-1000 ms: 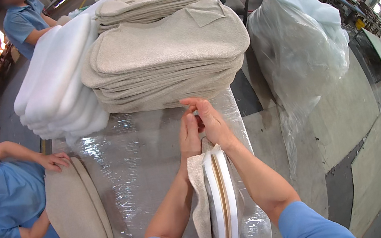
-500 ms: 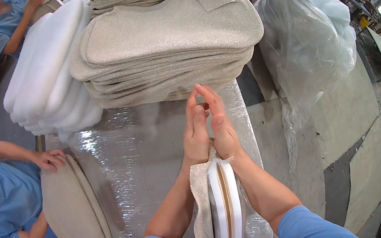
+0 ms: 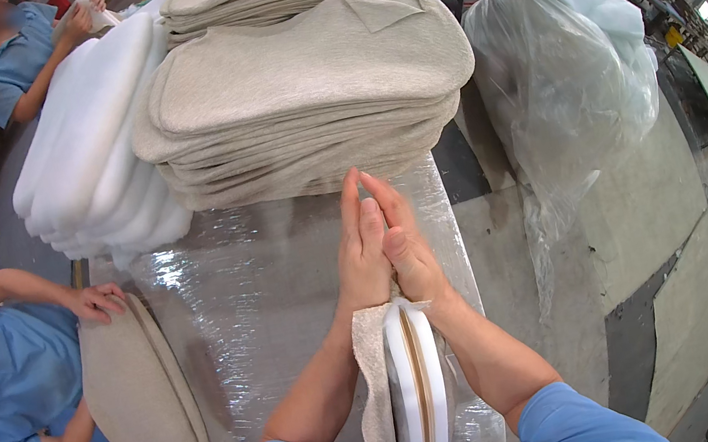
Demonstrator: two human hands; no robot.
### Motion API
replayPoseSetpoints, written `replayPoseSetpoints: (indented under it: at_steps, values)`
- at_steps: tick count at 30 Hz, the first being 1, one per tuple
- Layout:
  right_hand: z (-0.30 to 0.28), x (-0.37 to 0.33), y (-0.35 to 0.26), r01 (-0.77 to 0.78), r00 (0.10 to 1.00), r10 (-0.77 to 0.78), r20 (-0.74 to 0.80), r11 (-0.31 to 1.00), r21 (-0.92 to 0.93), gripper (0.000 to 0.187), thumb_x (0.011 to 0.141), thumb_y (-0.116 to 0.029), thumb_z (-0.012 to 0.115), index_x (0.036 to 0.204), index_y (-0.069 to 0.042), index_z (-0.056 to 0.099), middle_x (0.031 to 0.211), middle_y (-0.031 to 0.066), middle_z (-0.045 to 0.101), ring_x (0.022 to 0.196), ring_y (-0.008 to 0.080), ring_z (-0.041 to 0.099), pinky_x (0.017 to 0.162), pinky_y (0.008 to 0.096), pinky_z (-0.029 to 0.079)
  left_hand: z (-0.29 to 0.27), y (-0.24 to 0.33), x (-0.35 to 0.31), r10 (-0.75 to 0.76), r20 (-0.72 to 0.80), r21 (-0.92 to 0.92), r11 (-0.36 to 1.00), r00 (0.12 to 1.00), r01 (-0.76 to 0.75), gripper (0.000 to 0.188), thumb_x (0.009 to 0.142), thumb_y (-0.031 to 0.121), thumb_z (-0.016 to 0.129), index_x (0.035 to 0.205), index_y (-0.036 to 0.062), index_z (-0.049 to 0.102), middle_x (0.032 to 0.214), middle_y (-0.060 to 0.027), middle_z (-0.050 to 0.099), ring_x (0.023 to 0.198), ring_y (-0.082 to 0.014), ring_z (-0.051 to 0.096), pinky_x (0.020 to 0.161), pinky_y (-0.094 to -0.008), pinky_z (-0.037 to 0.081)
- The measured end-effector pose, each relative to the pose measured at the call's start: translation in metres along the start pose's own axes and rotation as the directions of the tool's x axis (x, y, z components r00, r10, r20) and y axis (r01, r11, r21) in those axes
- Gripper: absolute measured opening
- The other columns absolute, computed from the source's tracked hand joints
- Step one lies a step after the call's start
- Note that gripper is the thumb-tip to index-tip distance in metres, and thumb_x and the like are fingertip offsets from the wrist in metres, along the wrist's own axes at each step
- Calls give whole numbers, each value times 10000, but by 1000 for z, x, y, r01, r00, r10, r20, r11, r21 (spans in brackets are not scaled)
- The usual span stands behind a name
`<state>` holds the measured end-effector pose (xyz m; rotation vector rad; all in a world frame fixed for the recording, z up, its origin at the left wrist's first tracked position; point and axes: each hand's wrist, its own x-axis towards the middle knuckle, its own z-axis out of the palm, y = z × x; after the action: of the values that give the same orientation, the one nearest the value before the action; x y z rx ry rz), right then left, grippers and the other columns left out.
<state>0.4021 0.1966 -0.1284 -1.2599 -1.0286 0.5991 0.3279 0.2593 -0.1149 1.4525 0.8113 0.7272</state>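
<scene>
Both of my hands are stretched out flat, palms facing and nearly pressed together, fingers pointing away from me. My left hand (image 3: 361, 252) and my right hand (image 3: 405, 245) meet just beyond the far end of an upright cushion (image 3: 417, 388). Its white edges have a tan strip running between them. Beige fabric (image 3: 374, 377) hangs loose along its left side, and a bit of it reaches up between my wrists. Whether any fabric lies between the palms is hidden. The cushion stands between my forearms, close to my body.
A plastic-wrapped table (image 3: 287, 326) lies under my arms. Beyond are stacked beige cushion covers (image 3: 310, 69) and white padding (image 3: 85, 153). A bagged white bundle (image 3: 567, 64) stands right. At left, a person's hand (image 3: 98, 303) rests on a beige cushion (image 3: 139, 388); another person (image 3: 18, 57) works farther back.
My palms have closed toward each other, and the gap between them has nearly gone. The cushion stays between my forearms.
</scene>
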Motion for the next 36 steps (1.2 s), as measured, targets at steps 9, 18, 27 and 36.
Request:
replayPoseSetpoints:
  at_steps: [9, 18, 27, 36]
  values:
    - [-12, -34, 1, -11, 1000, 12, 12, 999, -53, 849, 1087, -592, 469, 1678, -18, 264, 1730, 235, 235, 1612, 394, 209, 1295, 487, 188, -18, -11, -59, -216, 18, -642, 746, 976, 177, 655, 1119, 352, 534, 1642, 14, 330, 1457, -143, 560, 1319, -260, 545, 1136, -423, 428]
    - [-15, -67, -23, 4, 1000, -13, 23, 942, 337, 722, 1009, -301, 684, 1584, 30, 399, 1651, 241, 396, 1571, 345, 350, 1279, 458, 262, -31, 13, -109, -21, 133, -404, 912, 991, 73, 592, 1077, 156, 614, 1586, -50, 394, 1671, -188, 389, 1538, -254, 381, 1257, -405, 320]
    - [-9, -55, -27, -1, 988, 6, -156, 999, 34, 156, 916, 51, 728, 1067, 12, 718, 1335, 182, 687, 1337, 360, 635, 1086, 421, 521, -20, 24, -92, 108, -148, 92, 991, 983, -95, 301, 1061, 93, 639, 1325, -44, 677, 1377, -184, 668, 1243, -263, 668, 1048, -364, 533]
    - [3, -58, -15, 158, 960, -154, -232, 987, -1, 56, 957, -3, 731, 950, 1, 675, 1187, 148, 745, 1282, 358, 650, 1136, 504, 489, -19, 15, -92, 362, -181, 324, 900, 915, -292, 172, 1017, 32, 661, 1154, -28, 747, 1255, -172, 694, 1143, -305, 695, 972, -385, 570]
